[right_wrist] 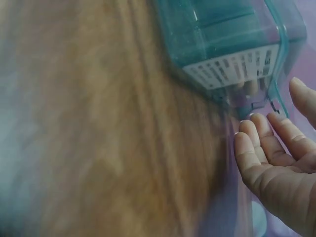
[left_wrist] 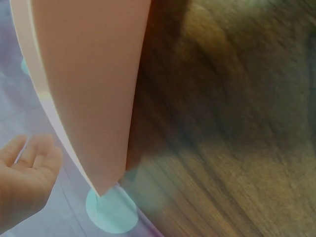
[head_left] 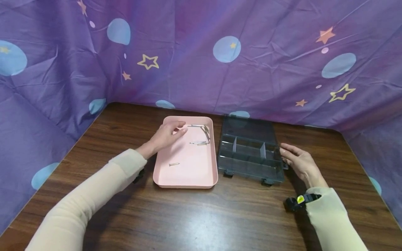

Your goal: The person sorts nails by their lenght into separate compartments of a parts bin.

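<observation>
My left hand hovers over the left side of a shallow pink tray, its fingers loosely bent and holding nothing. Several thin metal screws lie along the tray's far right side, and a single screw lies nearer the front. In the left wrist view the tray's outer wall fills much of the picture, with the hand at the edge. Beside the tray, a clear dark plastic organizer box stands with its lid laid back. My right hand is at its right end, fingers extended, fingertips close to the label.
Tray and box rest on a dark wood table. Thin dividers split part of the box into compartments, and two latches project from its front edge. A purple curtain with stars hangs behind the table.
</observation>
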`<action>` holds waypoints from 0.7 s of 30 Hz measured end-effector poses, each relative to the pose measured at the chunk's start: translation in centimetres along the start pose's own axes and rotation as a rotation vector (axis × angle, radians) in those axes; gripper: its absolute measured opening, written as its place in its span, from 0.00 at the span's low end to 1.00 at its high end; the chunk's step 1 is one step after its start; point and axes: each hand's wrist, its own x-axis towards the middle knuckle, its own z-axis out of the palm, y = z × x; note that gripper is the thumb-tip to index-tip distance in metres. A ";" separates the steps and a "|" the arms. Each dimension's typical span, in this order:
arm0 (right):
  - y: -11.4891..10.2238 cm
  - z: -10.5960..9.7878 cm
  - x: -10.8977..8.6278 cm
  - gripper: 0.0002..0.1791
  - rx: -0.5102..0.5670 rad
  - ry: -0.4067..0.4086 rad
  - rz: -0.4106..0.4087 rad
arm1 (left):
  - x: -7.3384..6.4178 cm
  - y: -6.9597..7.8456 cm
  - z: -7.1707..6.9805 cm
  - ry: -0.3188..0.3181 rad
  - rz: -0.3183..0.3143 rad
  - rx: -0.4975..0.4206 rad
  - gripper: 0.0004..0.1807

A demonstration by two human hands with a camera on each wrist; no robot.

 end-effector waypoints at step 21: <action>0.7 0.0 -1.1 0.15 -0.126 -0.025 0.036 | 0.5 -0.1 1.0 -0.115 -0.040 0.000 0.22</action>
